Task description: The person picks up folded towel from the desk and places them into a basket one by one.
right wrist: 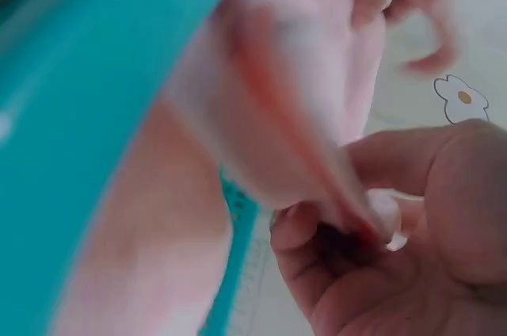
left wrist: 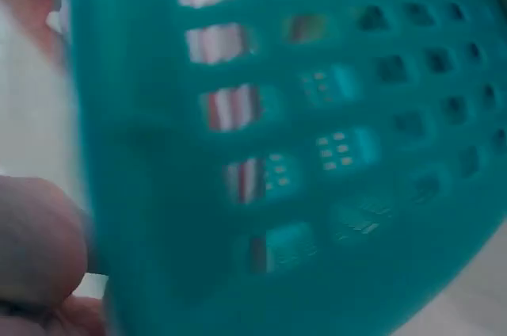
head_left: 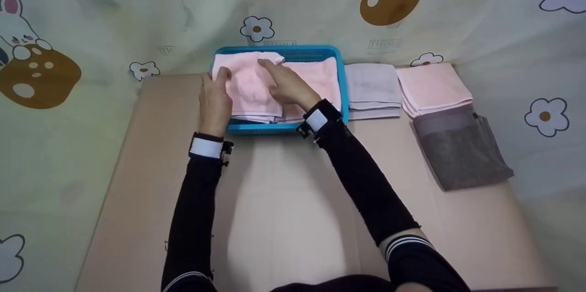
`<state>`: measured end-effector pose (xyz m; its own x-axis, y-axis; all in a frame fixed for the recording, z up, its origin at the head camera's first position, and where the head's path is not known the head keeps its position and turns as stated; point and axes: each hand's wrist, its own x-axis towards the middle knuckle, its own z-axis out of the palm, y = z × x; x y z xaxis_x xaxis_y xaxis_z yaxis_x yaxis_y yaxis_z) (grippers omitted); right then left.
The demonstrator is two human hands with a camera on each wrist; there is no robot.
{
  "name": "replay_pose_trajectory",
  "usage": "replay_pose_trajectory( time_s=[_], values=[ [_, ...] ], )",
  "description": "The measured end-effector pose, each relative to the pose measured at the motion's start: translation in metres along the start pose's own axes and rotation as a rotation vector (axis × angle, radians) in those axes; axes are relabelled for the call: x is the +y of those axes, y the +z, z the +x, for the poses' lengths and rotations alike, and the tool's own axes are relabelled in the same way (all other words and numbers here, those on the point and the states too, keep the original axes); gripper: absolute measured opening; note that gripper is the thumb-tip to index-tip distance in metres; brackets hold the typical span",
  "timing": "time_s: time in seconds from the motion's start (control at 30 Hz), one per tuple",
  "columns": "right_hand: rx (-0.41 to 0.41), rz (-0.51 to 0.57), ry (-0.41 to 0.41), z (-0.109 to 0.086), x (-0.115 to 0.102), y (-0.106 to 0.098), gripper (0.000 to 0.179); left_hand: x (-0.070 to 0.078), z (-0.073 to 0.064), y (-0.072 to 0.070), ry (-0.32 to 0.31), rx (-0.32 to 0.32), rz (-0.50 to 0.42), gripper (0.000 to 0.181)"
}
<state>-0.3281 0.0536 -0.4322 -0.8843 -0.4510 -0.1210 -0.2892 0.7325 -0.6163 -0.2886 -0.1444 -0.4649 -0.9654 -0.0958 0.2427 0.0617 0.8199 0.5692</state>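
Observation:
A folded pink towel lies in the left part of a blue plastic basket, partly over its rim area. My left hand holds that towel at its left edge, thumb on the near side. With thumb and fingers my right hand pinches the towel's other edge; the right wrist view shows the fold between the fingers of the right hand. Beside it in the basket lies a second pink towel. The basket's slotted wall fills most of the left wrist view and hides much of the left hand.
Right of the basket lie a folded light grey towel, another pink towel and a dark grey towel, which overlaps the pink one's front edge. A patterned curtain hangs behind the beige table.

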Motion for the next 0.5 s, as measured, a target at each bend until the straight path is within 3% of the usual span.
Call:
replay_pose_trajectory(
  time_s=[0.2,0.37,0.5],
  values=[
    [-0.020,-0.074,-0.004,0.017,-0.001,0.028,0.058,-0.011,0.003,0.011,0.037,-0.086,0.202,0.027],
    [0.048,-0.388,-0.075,0.025,0.009,0.048,0.045,-0.011,0.004,0.021,0.134,-0.203,0.499,0.023],
    [0.116,-0.600,-0.100,0.028,0.012,0.055,0.037,-0.010,0.009,0.023,0.146,-0.315,0.724,0.020]
  ],
)
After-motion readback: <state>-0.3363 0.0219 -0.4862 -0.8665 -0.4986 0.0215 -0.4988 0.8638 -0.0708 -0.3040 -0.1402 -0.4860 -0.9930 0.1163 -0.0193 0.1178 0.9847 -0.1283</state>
